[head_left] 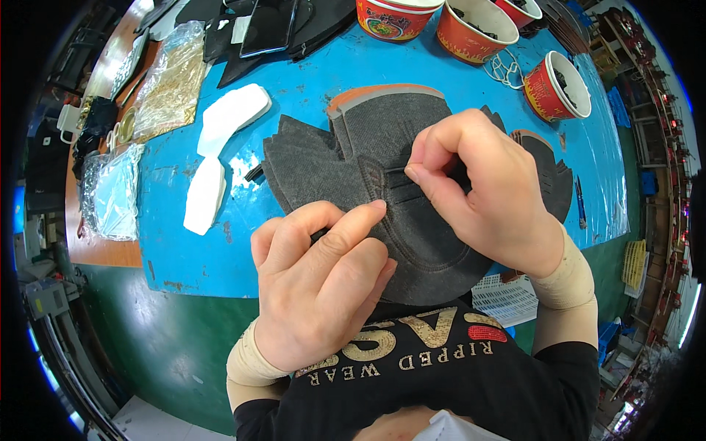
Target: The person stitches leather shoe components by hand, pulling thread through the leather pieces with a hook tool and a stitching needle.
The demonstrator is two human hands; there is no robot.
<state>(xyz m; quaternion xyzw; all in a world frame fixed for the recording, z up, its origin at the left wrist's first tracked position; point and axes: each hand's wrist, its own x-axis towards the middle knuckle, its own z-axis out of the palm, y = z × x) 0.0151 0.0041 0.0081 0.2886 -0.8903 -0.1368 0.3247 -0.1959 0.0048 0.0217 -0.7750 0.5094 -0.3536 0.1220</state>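
Note:
A dark grey fabric shoe upper [434,253] with curved stitching lies on a stack of similar pieces [309,158] in front of me. Several thin black cords [404,192] cross its middle. My right hand [489,187] is closed in a pinch over these cords, thumb against index finger, seemingly with a black lace between the tips. My left hand [320,272] is curled at the upper's near left side, its index fingertip pressing beside the stitched seam. Something dark shows between its fingers, mostly hidden.
Red paper tubs [548,95] holding small black pieces line the far right. A phone [270,28], white shaped pieces [204,195] and plastic bags [170,81] lie left on the blue table [294,95]. More grey uppers [540,158] and a pen-like tool [581,202] sit right.

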